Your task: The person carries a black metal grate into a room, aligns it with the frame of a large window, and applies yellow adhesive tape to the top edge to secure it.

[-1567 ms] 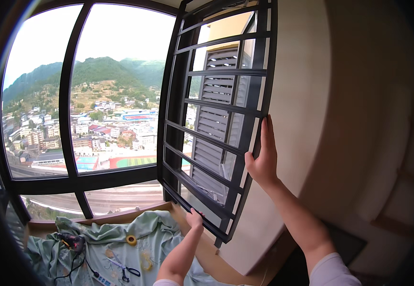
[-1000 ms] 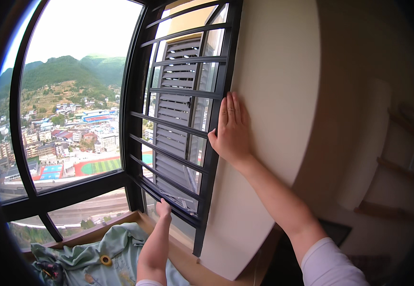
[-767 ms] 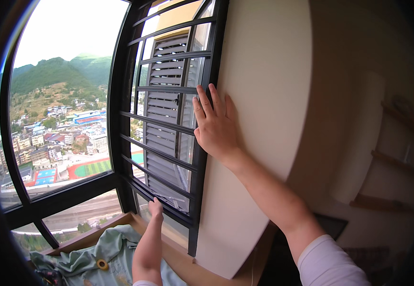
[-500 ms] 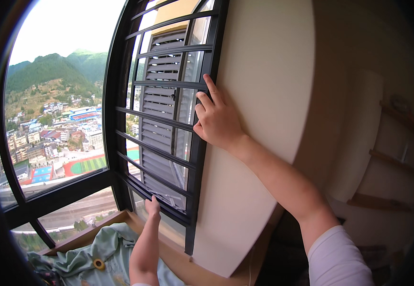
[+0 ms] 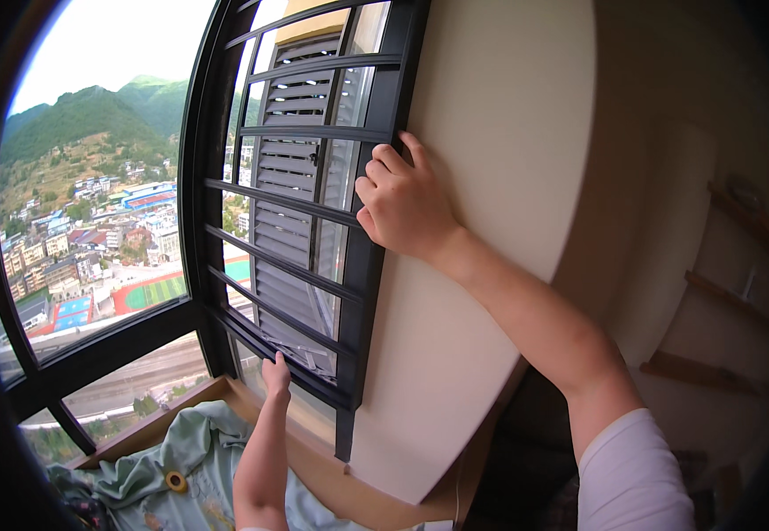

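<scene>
A black barred window guard (image 5: 283,203) stands upright beside the beige wall, with several horizontal rails across it. My right hand (image 5: 409,196) is on its right upright, fingers bent against the edge next to the wall. Lower down, my left hand (image 5: 276,376) grips the bottom rail with the thumb up; its other fingers are mostly hidden. Through the bars show glass and a grey louvred shutter (image 5: 289,186).
A large black-framed window (image 5: 119,332) fills the left, overlooking a town and hills. Below lies a rumpled pale green cloth (image 5: 203,451) on a wooden ledge, with a yellow tape roll (image 5: 176,481) on it. The beige wall (image 5: 499,177) borders the guard; wooden shelves (image 5: 703,372) are at right.
My right index finger has bent from stretched out to curled at the guard's edge. More of the right upright's side shows. The view has shifted slightly, and my left hand stays at the bottom rail.
</scene>
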Available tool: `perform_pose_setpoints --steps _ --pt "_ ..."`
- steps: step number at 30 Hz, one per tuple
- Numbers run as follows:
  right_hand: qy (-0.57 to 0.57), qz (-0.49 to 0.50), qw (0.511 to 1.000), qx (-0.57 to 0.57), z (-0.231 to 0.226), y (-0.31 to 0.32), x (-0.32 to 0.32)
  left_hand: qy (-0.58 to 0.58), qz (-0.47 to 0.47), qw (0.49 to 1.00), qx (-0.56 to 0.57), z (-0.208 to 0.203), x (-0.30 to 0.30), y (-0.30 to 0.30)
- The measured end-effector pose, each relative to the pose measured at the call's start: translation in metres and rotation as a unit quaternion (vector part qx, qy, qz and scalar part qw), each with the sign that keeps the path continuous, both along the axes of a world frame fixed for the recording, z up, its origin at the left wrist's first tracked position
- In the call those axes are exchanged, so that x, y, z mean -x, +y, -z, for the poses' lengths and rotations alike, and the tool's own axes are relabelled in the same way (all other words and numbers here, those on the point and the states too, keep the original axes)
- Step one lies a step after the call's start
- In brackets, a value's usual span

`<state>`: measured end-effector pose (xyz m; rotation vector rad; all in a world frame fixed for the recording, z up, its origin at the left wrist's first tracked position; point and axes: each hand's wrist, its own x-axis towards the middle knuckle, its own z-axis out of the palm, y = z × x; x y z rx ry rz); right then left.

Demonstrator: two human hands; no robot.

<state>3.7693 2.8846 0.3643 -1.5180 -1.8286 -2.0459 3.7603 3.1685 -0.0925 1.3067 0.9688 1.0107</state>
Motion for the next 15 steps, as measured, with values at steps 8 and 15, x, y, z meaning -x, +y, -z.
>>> perform_pose_setpoints --steps 8,15 --pt "-0.100 0.043 0.990 0.089 -0.032 -0.016 -0.007 -0.094 0.076 0.992 0.038 -0.027 -0.005 -0.013" --pt "-0.008 0.097 0.982 0.161 -0.016 -0.009 0.013 -0.078 0.053 0.995 0.034 -0.001 0.009 -0.008"
